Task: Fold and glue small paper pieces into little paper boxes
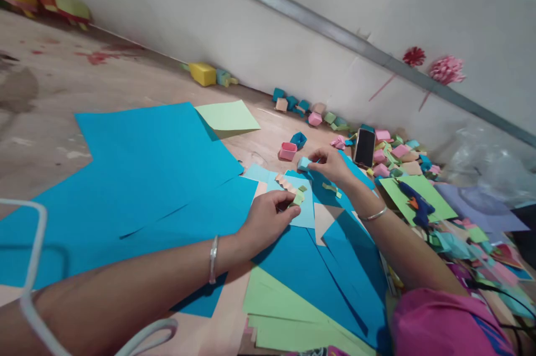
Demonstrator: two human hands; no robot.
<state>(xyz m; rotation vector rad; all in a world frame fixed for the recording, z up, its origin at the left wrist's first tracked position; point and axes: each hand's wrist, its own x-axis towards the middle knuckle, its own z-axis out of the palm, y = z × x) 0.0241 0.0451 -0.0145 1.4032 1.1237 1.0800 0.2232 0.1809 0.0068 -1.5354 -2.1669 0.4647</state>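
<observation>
Centre of the frame: the left hand (270, 219), thumb and fingers drawn close together, holds a small pale-green folded paper piece (298, 198) over a light-blue rectangular paper sheet (307, 215). A peach zigzag-folded paper strip (283, 182) lies on the same sheet, near its upper edge. Right of centre: the right hand (332, 166) pinches a small light-blue folded paper box (304, 164) at its fingertips. Just above this box stand a pink open-topped paper box (287, 150) and a dark-blue open-topped paper box (298, 140), side by side. Left half: large bright-blue paper sheets (138, 160) overlap on the work surface. Right side: a dark-screened smartphone (364, 148) leans among small multicoloured paper pieces (400, 150); below it, a dark-blue glue gun with an orange trigger (422, 206) rests on a light-green paper sheet (444, 204).
</observation>
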